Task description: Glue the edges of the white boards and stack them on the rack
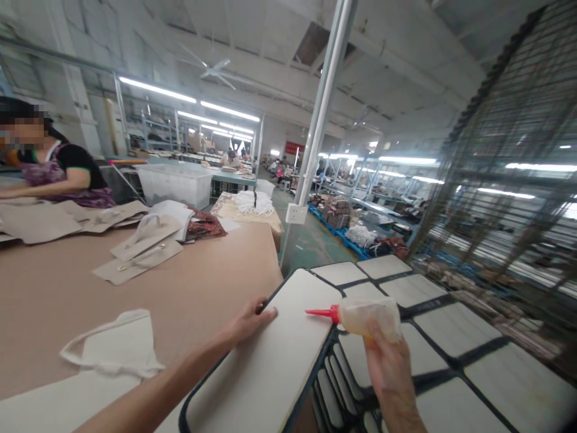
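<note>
A long white panel with rounded corners and a dark edge point(274, 355) lies tilted in front of me. My left hand point(253, 319) grips its left edge, thumb on the white face and the other fingers partly hidden at the rim. In my right hand point(388, 361) is a translucent squeeze bottle point(369, 316) with yellowish liquid low inside. Its red nozzle point(322, 313) points left above the panel's upper right part; whether the tip touches the surface I cannot tell.
Several similar dark-edged white panels point(455, 328) lie in rows at right, beside a wire rack point(500, 138). On the brown table point(216, 270) are white cloth pieces point(117, 343) and pale handled pieces point(144, 240). A co-worker point(67, 162) sits at left. A metal post point(315, 120) stands ahead.
</note>
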A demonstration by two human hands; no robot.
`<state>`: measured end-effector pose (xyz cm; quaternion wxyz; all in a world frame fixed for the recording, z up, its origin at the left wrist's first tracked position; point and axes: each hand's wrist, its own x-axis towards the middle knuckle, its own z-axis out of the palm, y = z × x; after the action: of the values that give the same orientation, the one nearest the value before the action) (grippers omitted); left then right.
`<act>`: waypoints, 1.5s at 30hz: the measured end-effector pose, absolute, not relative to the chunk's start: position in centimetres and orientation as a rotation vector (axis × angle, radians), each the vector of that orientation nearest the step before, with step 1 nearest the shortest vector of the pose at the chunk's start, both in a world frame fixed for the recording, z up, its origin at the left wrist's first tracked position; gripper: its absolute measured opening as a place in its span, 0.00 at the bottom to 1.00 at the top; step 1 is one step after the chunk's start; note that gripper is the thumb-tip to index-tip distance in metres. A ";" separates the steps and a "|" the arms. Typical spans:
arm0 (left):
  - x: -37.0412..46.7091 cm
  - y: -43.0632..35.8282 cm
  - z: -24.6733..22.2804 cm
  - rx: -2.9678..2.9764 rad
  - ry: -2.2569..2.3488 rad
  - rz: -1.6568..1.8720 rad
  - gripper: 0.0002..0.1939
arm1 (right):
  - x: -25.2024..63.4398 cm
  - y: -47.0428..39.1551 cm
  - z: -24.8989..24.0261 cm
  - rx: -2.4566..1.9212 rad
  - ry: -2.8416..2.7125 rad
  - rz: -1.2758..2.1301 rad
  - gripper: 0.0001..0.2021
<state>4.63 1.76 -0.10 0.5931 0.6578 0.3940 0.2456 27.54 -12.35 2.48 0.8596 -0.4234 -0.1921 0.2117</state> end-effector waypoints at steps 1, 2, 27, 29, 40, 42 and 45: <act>4.6 1.5 -0.2 1.511 0.905 0.549 0.31 | 27.6 -12.4 2.2 -0.887 -0.402 0.446 0.23; 4.5 1.3 -0.3 1.495 0.898 0.530 0.32 | 27.7 -12.5 2.0 -0.886 -0.403 0.450 0.23; 3.9 0.4 0.4 1.659 0.853 0.464 0.29 | 29.2 -15.8 6.4 -0.888 -0.446 0.447 0.25; 3.8 0.5 0.4 1.662 0.845 0.470 0.29 | 28.9 -16.8 8.3 -0.861 -0.516 0.358 0.29; 3.9 0.7 0.4 1.629 0.768 0.486 0.29 | 29.1 -15.3 6.2 -0.892 -0.511 0.466 0.31; 3.8 0.6 0.9 1.661 0.763 0.490 0.28 | 29.7 -15.0 5.3 -0.914 -0.440 0.474 0.29; 3.8 0.8 0.7 1.705 0.702 0.482 0.27 | 30.6 -14.7 3.8 -0.955 -0.386 0.449 0.26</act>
<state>3.77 0.83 0.74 0.5792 0.7293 0.3001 0.2061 30.64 -14.68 3.77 0.8463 -0.4527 -0.1830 0.2129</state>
